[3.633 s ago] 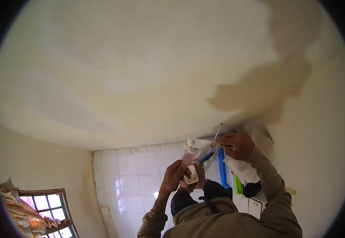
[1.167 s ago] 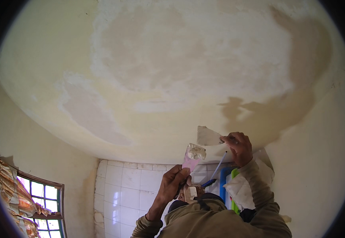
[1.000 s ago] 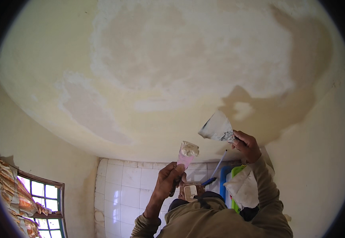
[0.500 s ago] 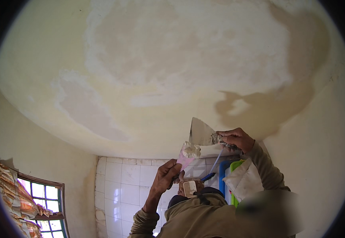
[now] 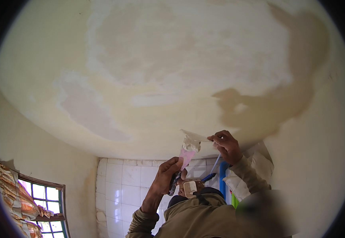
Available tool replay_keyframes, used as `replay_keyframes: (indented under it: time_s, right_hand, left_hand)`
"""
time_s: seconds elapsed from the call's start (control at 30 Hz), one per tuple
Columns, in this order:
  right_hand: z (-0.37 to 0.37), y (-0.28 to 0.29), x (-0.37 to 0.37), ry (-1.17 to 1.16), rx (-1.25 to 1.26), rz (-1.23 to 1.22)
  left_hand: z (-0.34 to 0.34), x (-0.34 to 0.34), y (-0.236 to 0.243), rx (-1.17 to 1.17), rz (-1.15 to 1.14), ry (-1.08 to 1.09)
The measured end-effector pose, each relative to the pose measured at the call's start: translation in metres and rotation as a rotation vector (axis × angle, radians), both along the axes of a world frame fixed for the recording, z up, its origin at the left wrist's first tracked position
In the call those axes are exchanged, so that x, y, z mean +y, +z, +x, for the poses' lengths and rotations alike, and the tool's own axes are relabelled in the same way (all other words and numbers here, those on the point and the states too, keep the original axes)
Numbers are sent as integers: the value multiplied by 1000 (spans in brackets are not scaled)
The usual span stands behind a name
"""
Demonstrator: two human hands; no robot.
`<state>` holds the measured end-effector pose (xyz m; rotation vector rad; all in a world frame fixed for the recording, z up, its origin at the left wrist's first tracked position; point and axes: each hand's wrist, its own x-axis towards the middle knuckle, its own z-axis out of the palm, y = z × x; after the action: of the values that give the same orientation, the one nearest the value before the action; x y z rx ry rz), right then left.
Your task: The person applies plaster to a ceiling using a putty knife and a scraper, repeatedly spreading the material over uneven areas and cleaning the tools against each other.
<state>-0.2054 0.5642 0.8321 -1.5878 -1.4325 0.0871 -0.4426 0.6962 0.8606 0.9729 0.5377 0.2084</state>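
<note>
My left hand is closed round the dark handle of a putty knife, its pinkish blade pointing up. A lump of whitish putty sits at the blade's end. My right hand grips a wide scraper, whose blade is turned nearly edge-on and meets the putty. Both tools are held in front of the wall. Pale and greyish filler patches mark that wall. Most of the scraper's handle is hidden by my fingers.
Below my hands is a small tub with whitish material. To its right are a blue container, something green and a white sack. White tiles lie below the wall. A curtained window is at lower left.
My right hand has moved a little left and down, tilting the scraper from face-on to nearly edge-on against the putty. My left hand has hardly moved.
</note>
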Motion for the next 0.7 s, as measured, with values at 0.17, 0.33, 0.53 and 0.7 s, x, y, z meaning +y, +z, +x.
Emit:
replay_keyframes:
  time_s: [0.17, 0.33, 0.53, 0.7]
  right_hand:
    - [16, -2, -19, -257, -414, -190]
    - [1, -12, -50, -172, 539, -336]
    - [-17, 22, -58, 125, 1171, -469]
    - [-16, 33, -58, 137, 1079, -409]
  left_hand:
    - [-1, -4, -9, -19, 50, 35]
    - [5, -1, -7, 37, 516, 94]
    - [11, 9, -10, -31, 1375, 102]
    - [4, 25, -5, -1, 1717, 99]
